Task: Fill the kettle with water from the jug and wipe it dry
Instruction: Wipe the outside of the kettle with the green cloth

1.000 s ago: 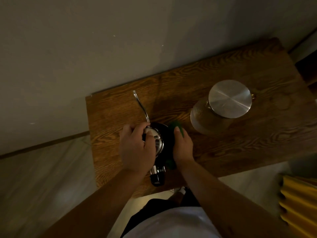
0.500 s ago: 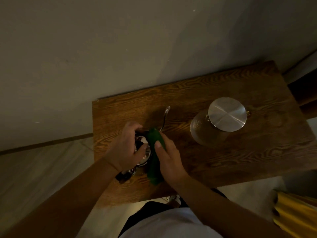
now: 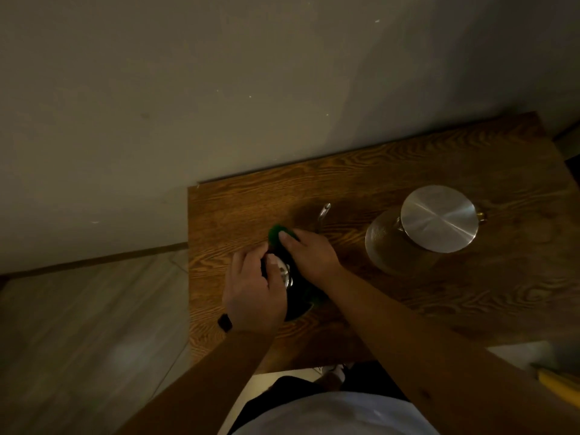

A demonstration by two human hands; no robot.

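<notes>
A dark kettle (image 3: 298, 296) with a thin curved spout stands near the left front of the wooden table (image 3: 408, 309). My left hand (image 3: 251, 293) grips its top, fingers over the shiny lid. My right hand (image 3: 309, 252) presses a green cloth (image 3: 276, 233) against the kettle's far side. The spout tip (image 3: 324, 211) points away toward the wall. A glass jug (image 3: 405, 246) with a round metal lid stands apart to the right. Most of the kettle's body is hidden under my hands.
A plain wall runs close behind the table. Pale floor lies to the left, below the table's left edge. Something yellow (image 3: 558, 384) shows at the lower right corner.
The kettle has turned, its spout swinging from the left round to the right. The green cloth has moved from the kettle's right side over its top to the far left side.
</notes>
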